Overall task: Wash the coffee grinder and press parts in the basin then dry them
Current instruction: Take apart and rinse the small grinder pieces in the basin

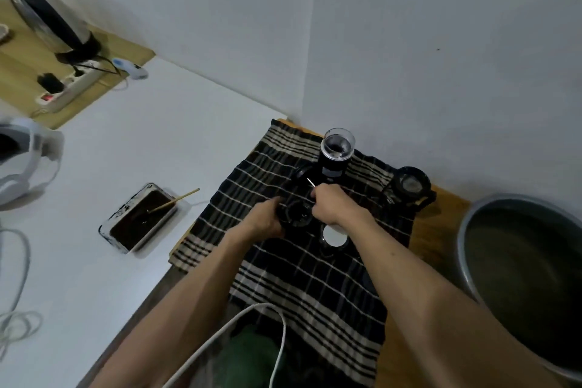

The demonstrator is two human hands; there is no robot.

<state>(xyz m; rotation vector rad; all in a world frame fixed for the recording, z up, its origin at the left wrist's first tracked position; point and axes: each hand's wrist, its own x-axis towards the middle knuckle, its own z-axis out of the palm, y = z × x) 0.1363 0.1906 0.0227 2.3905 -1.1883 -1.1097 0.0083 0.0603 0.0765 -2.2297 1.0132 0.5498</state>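
While both hands (296,211) grip a black part (296,213), forearms converging

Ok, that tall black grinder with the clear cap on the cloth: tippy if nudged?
Probably. The grinder stands tall and narrow on soft checked cloth, so a bump from the right hand beside it could topple it. The clear cap looks smooth, maybe slippery.

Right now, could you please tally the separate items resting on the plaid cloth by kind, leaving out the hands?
Upright black grinder with clear cap: 1
Round black parts: 3, namely one held between both hands, one half hidden behind the grinder, and one at the cloth's far right corner
Black ring with a white centre: 1
Total: 5
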